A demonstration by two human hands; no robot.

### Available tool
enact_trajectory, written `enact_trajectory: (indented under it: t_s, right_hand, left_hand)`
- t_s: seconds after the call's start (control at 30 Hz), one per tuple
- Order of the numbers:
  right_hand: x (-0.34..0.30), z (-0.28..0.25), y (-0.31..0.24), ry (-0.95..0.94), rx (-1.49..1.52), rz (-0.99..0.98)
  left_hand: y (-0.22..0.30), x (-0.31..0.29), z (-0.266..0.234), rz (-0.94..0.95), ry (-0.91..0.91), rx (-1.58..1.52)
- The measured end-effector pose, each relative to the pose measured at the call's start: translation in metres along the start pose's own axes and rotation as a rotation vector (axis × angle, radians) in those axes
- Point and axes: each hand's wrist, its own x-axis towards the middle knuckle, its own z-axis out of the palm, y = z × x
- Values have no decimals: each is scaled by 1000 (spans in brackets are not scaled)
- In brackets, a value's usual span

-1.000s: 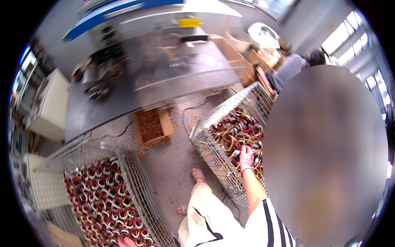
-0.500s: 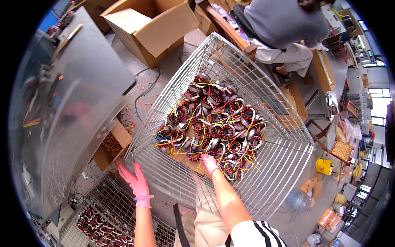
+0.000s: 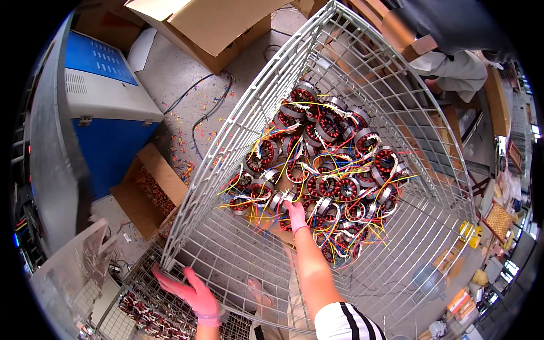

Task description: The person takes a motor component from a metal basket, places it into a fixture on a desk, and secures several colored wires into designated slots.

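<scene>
A big grey wire basket [image 3: 241, 110] holds a heap of motor stators [image 3: 347, 188], grey rings with dark red windings and loose yellow, red and blue lead wires. My right hand [image 3: 297, 217], in a pink glove, reaches down into it. Its bunched fingers close on a motor stator [image 3: 279, 202] at the heap's near edge; the fingertips are partly hidden. My left hand [image 3: 192, 293], also gloved in pink, is by the basket's near left corner with thumb and fingers apart, holding nothing. Below it, a second wire basket [image 3: 133, 283] contains more stators.
A carton [image 3: 127, 198] of small red pieces stands left of the basket, beside a blue and white machine cabinet [image 3: 107, 96]. A large carton [image 3: 218, 28] is at the back. Coloured scraps and a black cable [image 3: 195, 127] lie on the floor. Another person [image 3: 453, 68] sits at far right.
My view has shifted closer to the basket and leftward, bringing the blue cabinet into sight. My left hand is now lower, near the basket's corner. My right hand remains at the heap's near edge.
</scene>
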Motion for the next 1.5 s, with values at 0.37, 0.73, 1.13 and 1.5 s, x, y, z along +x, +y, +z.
enact_trajectory:
  t_s: [0.37, 0.73, 1.13, 1.5]
  right_hand:
    - [-317, -20, -232, -947, 73, 391]
    - [-593, 44, -202, -1322, -248, -146]
    - [-768, 129, -146, -1245, -1168, -869]
    - [-787, 196, -149, -1304, -1191, -1070]
  left_hand:
    - [11, -38, -103, 362, -398, -150]
    - [-51, -113, -320, -435, -153, -1473]
    - [-178, -139, -417, -285, -299, -1623]
    - [-256, -47, -428, -199, 632, -2324]
